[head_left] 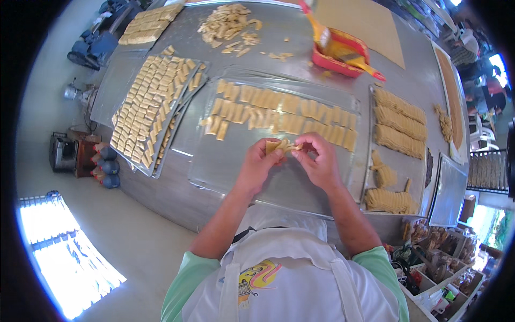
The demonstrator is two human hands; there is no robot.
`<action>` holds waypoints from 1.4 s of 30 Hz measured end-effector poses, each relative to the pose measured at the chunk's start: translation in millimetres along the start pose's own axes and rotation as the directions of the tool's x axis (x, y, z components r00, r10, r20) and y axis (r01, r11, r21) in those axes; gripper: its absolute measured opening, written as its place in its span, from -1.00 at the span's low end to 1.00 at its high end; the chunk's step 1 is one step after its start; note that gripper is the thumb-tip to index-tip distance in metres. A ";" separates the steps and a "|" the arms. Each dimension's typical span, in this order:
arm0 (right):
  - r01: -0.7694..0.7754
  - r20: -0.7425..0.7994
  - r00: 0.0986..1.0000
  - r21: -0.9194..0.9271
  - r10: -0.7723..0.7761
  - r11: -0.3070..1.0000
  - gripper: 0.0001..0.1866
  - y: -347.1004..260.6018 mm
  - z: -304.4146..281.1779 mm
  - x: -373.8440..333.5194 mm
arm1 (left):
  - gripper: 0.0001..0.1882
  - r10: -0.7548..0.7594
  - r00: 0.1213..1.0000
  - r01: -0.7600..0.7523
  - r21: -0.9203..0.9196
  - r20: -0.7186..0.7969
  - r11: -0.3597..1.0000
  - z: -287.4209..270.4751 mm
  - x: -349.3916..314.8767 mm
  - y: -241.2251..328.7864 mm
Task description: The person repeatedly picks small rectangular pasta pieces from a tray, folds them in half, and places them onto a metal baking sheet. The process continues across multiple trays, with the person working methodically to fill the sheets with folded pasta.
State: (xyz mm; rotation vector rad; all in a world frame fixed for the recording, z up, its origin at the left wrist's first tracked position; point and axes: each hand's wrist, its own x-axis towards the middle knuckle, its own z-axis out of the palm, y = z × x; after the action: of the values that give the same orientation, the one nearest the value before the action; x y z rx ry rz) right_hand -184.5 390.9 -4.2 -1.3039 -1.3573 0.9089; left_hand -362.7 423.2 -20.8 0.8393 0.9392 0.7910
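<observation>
One pale yellow, flat strip of what looks like dough [278,145] is held up between the person's left hand [255,162] and right hand [321,162], above a shallow rectangular metal tray [228,161] at the near edge of the grey metal counter [292,24]. The left thumb and fingers are closed on the broader end; the right thumb and fingertips pinch the narrower end, which looks bent or twisted. Both grips are narrow, though from where I stand I can't make out how hard they press.

Short, pale yellow dough pieces [292,124] lie in rows toward the tray's far edge, just beyond the hands. Toward the counter's left edge, a second tray carries many similar small pieces [140,110]; near its right edge, closely packed yellowish rows [399,140] sit on another tray. By the counter's far edge stands a red rectangular plastic tub [347,68] with yellow-handled tools, well apart from a loose heap of pale dough bits [226,24].

I'd judge the strip light, soft and limp, easily stretched or torn. It's best taken by its ends, with light fingertip pressure, so the middle isn't squashed.
</observation>
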 end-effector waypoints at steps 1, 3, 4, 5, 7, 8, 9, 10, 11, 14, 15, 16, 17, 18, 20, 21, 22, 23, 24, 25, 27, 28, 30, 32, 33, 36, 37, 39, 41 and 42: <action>0.002 0.033 0.999 0.038 -0.003 0.999 -0.77 -2.2 18.3 7.4 | -0.69 -0.004 0.999 0.003 -0.019 -0.044 1.000 -22.1 -0.5 6.3; -0.047 0.164 0.986 0.065 0.036 0.997 -0.80 -7.5 53.2 20.1 | -0.69 -0.020 0.992 0.014 -0.051 -0.127 0.999 -70.3 -5.3 19.9; -0.112 0.223 0.971 0.084 0.091 0.990 -0.82 -10.4 68.6 24.8 | -0.68 -0.025 0.990 0.017 -0.054 -0.141 0.998 -93.6 -8.4 26.7; -0.113 0.255 0.963 0.091 0.087 0.989 -0.81 -13.1 83.8 30.1 | -0.68 -0.023 0.989 0.015 -0.054 -0.146 0.998 -116.7 -11.4 34.8; -0.157 0.306 0.945 0.109 0.117 0.982 -0.79 -16.3 113.1 38.9 | -0.66 -0.016 0.994 0.014 -0.019 -0.111 1.000 -148.2 -15.2 46.1; -0.250 0.300 0.935 0.188 0.186 0.950 -0.77 -17.0 127.8 41.0 | -0.66 -0.008 0.997 0.009 0.013 -0.071 1.000 -159.0 -16.5 50.2; -0.323 0.297 0.924 0.273 0.240 0.906 -0.75 -16.2 142.2 43.6 | -0.65 -0.002 0.999 0.004 0.046 -0.047 0.999 -167.1 -16.3 52.9; -0.349 0.307 0.922 0.397 0.236 0.849 -0.73 -14.7 152.6 46.1 | -0.66 0.014 1.000 -0.013 0.047 -0.021 0.999 -170.7 -15.9 52.9; -0.362 0.275 0.922 0.353 0.274 0.863 -0.72 -13.0 160.5 47.5 | -0.66 0.026 1.000 -0.025 0.048 -0.014 0.999 -171.7 -15.7 51.5; -0.304 0.225 0.945 0.328 0.238 0.895 -0.71 -7.4 173.2 47.2 | -0.67 0.021 0.999 -0.019 0.046 -0.029 0.999 -174.8 -9.8 47.1; -0.292 0.219 0.948 0.315 0.230 0.903 -0.72 -5.9 173.4 46.6 | -0.67 0.003 0.999 -0.001 0.045 -0.051 0.999 -176.5 -7.6 45.8; -0.326 0.197 0.940 0.278 0.279 0.903 -0.73 -4.7 172.6 45.9 | -0.67 0.012 0.999 -0.012 0.001 -0.050 1.000 -178.4 -6.2 44.9; -0.307 0.195 0.947 0.311 0.256 0.900 -0.74 -3.8 171.4 45.8 | -0.68 0.016 0.998 -0.019 -0.039 -0.061 0.999 -181.1 -5.0 44.9; -0.332 0.177 0.941 0.323 0.288 0.886 -0.76 -2.9 170.1 46.6 | -0.68 0.022 0.997 -0.028 -0.073 -0.075 0.997 -184.4 -3.7 45.8; -0.326 0.126 0.943 0.188 0.307 0.926 -0.78 -1.0 169.9 50.5 | -0.68 0.001 0.998 -0.004 -0.058 -0.057 0.998 -194.7 -0.9 51.7; -0.296 0.095 0.952 0.031 0.292 0.955 -0.78 0.6 169.9 54.7 | -0.68 -0.014 0.999 0.011 -0.047 -0.050 0.999 -198.7 -0.3 54.7; -0.250 0.058 0.964 -0.126 0.258 0.960 -0.78 2.7 170.6 59.7 | -0.68 -0.032 0.999 0.031 -0.020 -0.036 0.999 -201.5 -0.2 57.3; -0.260 0.039 0.960 -0.239 0.277 0.936 -0.77 4.9 172.8 64.4 | -0.68 -0.052 0.998 0.052 0.007 -0.020 0.999 -204.1 -0.8 60.0; -0.257 0.008 0.961 -0.349 0.277 0.901 -0.76 6.9 175.3 68.8 | -0.68 -0.066 0.998 0.066 0.028 -0.002 0.997 -205.7 -0.8 62.5; -0.243 -0.015 0.964 -0.451 0.265 0.859 -0.75 8.2 176.8 71.7 | -0.69 -0.073 0.997 0.072 0.042 0.011 0.996 -206.4 0.0 64.4; -0.237 0.007 0.961 -0.487 0.275 0.841 -0.78 9.3 177.6 74.8 | -0.69 -0.063 0.997 0.061 0.047 0.038 0.997 -206.4 0.2 67.1; -0.237 0.022 0.958 -0.504 0.287 0.830 -0.79 9.2 177.9 75.7 | -0.70 -0.067 0.997 0.065 0.055 0.029 0.996 -206.5 -0.3 68.3; -0.261 0.009 0.953 -0.485 0.303 0.835 -0.78 7.4 177.3 75.3 | -0.70 -0.048 0.999 0.047 0.057 0.022 0.997 -207.7 -1.9 70.6; -0.221 -0.021 0.969 -0.513 0.246 0.829 -0.78 4.9 177.4 74.5 | -0.70 -0.061 0.998 0.063 0.073 -0.026 0.995 -210.7 -5.4 72.4; -0.169 -0.043 0.984 -0.550 0.175 0.818 -0.77 3.5 177.9 74.0 | -0.69 -0.078 0.995 0.082 0.080 -0.055 0.993 -212.5 -7.1 73.0; -0.177 -0.024 0.980 -0.553 0.197 0.814 -0.77 0.0 181.5 73.6 | -0.69 -0.086 0.994 0.088 0.029 -0.071 0.996 -218.6 -10.6 74.1; -0.209 -0.003 0.969 -0.536 0.245 0.818 -0.77 -0.9 183.3 73.7 | -0.67 -0.069 0.997 0.071 0.065 -0.042 0.995 -219.8 -11.3 74.0; -0.205 -0.001 0.966 -0.615 0.259 0.761 -0.77 -2.2 187.2 74.3 | -0.65 -0.047 0.999 0.045 0.127 0.012 0.991 -221.1 -11.7 73.5; -0.227 0.010 0.953 -0.645 0.304 0.729 -0.77 -2.5 190.0 75.1 | -0.66 -0.042 0.999 0.039 0.112 0.026 0.993 -220.9 -11.9 72.6; -0.251 0.024 0.939 -0.637 0.344 0.728 -0.77 -2.5 191.1 75.4 | -0.66 -0.038 0.998 0.034 0.087 0.049 0.996 -220.6 -12.0 72.2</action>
State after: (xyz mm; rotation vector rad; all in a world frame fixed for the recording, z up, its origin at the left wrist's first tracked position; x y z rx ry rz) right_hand -363.8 487.4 -30.7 -2.0566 -1.6729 0.7910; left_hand -581.4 501.5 -29.3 0.9114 0.9459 0.6987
